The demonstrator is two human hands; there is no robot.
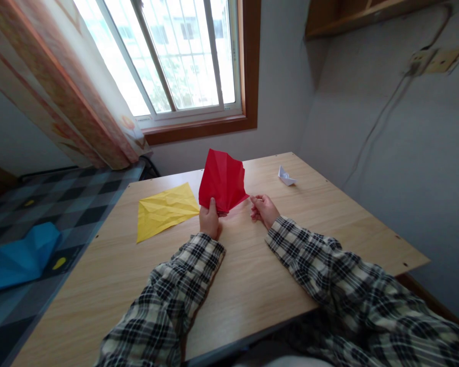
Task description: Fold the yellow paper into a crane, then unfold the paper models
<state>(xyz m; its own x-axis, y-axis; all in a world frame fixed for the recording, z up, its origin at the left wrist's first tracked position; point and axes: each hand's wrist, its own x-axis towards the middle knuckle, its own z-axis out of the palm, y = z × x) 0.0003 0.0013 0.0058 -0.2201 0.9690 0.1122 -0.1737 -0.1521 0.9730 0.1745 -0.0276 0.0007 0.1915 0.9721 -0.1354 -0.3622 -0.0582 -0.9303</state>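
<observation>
A creased red sheet of paper (224, 176) is held up above the table, its folds fanning out from the lower edge. My left hand (209, 220) grips that lower edge, with the thumb in front and the other fingers behind the paper. At the sheet's pointed right corner, my right hand (264, 210) is closed in a pinch, its fingertips at the tip of the paper. A yellow sheet of paper (167, 210) with many creases lies flat on the table, left of my left hand.
A small white paper boat (286, 176) stands toward the back right of the wooden table (248, 285). On the checked bed cover (7, 326) at left lies a folded blue sheet of paper (25, 255). A window (176, 61) and walls border the far side.
</observation>
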